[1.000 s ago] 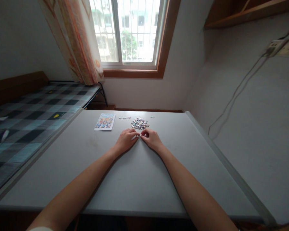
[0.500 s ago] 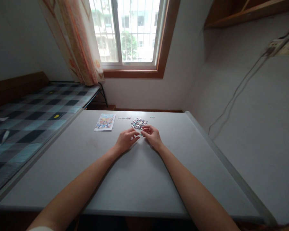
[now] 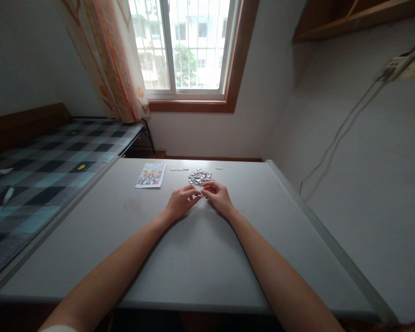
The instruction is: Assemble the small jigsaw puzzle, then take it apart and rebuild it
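A small puzzle piece point(image 3: 202, 195) sits between my two hands, just in front of a heap of loose puzzle pieces point(image 3: 199, 176). My left hand point(image 3: 182, 201) rests low on the table with its thumb and fingertips pinched at the piece's left side. From the right, my right hand point(image 3: 219, 197) grips the same small piece, its fingers curled. The fingertips partly cover the piece, so its print cannot be made out. Beyond the hands lie a short row of joined puzzle pieces point(image 3: 179, 169) and a small separate group of pieces point(image 3: 218, 168).
A printed picture sheet point(image 3: 151, 175) lies left of the heap on the grey-white table point(image 3: 200, 258). To the left stands a bed with a checked cover point(image 3: 90, 147). A cable point(image 3: 335, 136) hangs down the right wall, and a window is behind the table.
My fingertips have come closer together around the puzzle piece, the right hand shifting slightly left. The heap, row and picture sheet have stayed put.
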Action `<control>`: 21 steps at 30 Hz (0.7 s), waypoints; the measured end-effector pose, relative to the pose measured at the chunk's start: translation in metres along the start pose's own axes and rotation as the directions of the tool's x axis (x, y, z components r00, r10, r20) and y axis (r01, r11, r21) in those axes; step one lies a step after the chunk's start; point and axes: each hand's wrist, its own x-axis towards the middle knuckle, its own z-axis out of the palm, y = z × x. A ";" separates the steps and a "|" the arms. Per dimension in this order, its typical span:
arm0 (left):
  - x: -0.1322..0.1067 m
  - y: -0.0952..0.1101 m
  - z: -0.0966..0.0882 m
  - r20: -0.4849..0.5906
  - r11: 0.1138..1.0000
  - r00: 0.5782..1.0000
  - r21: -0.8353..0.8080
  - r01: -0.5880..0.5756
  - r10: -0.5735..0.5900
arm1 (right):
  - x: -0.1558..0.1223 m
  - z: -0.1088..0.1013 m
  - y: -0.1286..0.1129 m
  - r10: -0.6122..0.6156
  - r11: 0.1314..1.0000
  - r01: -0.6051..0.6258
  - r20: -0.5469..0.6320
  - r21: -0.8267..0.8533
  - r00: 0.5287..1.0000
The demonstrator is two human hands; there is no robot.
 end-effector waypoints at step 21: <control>0.000 0.000 0.001 -0.018 0.998 0.997 -0.004 0.070 -0.070 | 0.000 0.001 0.001 -0.025 0.995 0.024 -0.018 -0.097 1.000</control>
